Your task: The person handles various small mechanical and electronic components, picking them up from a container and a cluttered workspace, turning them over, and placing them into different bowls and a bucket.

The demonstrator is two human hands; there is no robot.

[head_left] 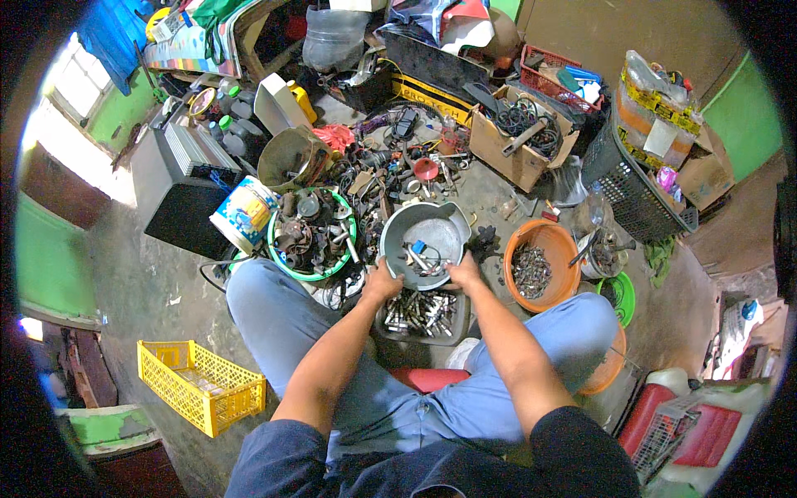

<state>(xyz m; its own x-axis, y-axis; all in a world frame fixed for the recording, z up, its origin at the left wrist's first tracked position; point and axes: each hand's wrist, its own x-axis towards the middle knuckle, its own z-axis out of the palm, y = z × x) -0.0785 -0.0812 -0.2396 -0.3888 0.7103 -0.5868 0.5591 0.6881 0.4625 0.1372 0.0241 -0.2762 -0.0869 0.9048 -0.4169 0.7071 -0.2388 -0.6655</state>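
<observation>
Both of my hands hold a grey plastic basin (423, 220) with a spout, my left hand (382, 282) closed on its near left rim and my right hand (463, 274) on its near right rim. A few small metal parts and a blue piece (419, 249) lie inside it. Just below the basin, between my legs, sits a grey tray (403, 332) full of shiny metal parts. Beside my right hand stands an orange basin (564, 266) of small metal pieces. To the left is a green-rimmed tub (349, 232) of dark metal parts.
A yellow crate (207, 407) lies at my left. A black box (178, 207), a white bucket (241, 216) and scattered parts surround me. Behind are a cardboard box (515, 158) of cables and a dark basket (631, 191). A green bowl (623, 307) sits by my right knee.
</observation>
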